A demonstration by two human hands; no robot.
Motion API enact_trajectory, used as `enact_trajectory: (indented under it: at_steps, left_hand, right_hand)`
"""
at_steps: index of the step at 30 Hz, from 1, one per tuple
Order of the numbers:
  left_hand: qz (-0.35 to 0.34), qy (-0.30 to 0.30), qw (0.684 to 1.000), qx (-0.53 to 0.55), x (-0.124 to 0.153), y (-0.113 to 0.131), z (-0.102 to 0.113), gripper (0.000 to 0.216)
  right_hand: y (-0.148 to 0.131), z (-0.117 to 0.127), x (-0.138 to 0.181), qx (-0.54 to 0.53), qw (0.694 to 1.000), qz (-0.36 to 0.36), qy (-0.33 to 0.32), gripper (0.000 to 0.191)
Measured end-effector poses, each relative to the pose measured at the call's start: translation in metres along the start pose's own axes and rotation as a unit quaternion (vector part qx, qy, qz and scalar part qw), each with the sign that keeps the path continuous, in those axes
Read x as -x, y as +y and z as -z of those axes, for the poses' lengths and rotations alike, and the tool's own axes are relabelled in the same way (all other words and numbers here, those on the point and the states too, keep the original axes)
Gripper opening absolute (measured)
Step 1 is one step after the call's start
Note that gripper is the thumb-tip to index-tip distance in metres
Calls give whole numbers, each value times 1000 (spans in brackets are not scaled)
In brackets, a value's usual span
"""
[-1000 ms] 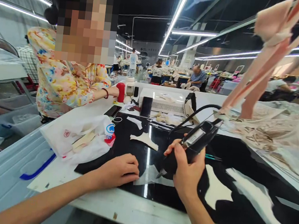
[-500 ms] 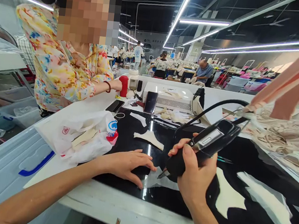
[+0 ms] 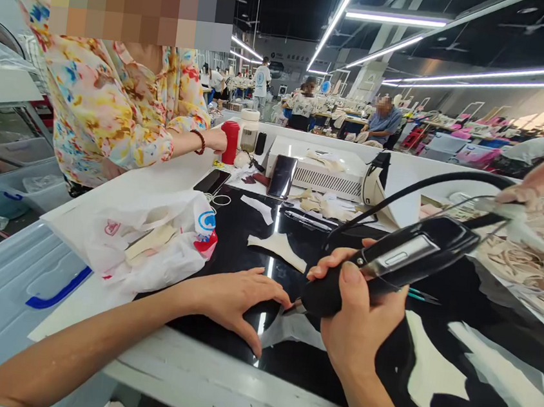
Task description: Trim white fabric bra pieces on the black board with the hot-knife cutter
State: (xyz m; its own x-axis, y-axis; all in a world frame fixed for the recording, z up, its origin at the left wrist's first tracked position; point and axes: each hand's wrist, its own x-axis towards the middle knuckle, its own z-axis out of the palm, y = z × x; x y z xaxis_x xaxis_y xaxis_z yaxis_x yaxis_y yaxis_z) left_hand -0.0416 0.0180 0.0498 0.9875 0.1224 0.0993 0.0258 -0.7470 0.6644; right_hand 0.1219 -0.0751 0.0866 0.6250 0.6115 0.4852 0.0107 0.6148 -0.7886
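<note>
My right hand point(image 3: 362, 316) is wrapped round a black corded hand tool point(image 3: 392, 258) with a silver plate on its side. The tool's front end points down and left, close to my left fingertips. A thin translucent white piece point(image 3: 295, 330) lies beneath it on the glossy black board point(image 3: 228, 251). My left hand point(image 3: 237, 300) is open, thumb and fingers apart, at the left edge of that piece. A cream cut piece point(image 3: 277, 249) lies beyond my hands. Right of my right hand are another cream piece point(image 3: 434, 369) and teal tweezers point(image 3: 420, 295).
A white plastic bag point(image 3: 156, 237) with cream scraps sits left of the board. Phones point(image 3: 282, 175), a red bottle point(image 3: 230, 142) and a white vented machine point(image 3: 324, 170) stand behind. Beige straps point(image 3: 533, 263) heap at right. A co-worker in a floral shirt point(image 3: 116, 109) stands at left.
The tool's front end has come down closer to the translucent piece and my left fingertips, hiding most of its metal tip. My view has shifted slightly.
</note>
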Motion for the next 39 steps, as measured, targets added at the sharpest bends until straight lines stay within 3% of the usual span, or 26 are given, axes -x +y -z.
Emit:
enact_trajectory:
  at_steps: [15, 39]
  left_hand:
    - [9, 9, 1000, 19, 0, 2, -2, 80]
    - [6, 6, 1000, -2, 0, -1, -3, 83]
  right_hand:
    - [9, -2, -1, -6, 1000, 13, 8, 41]
    - [0, -1, 13, -19, 1000, 5, -21, 38]
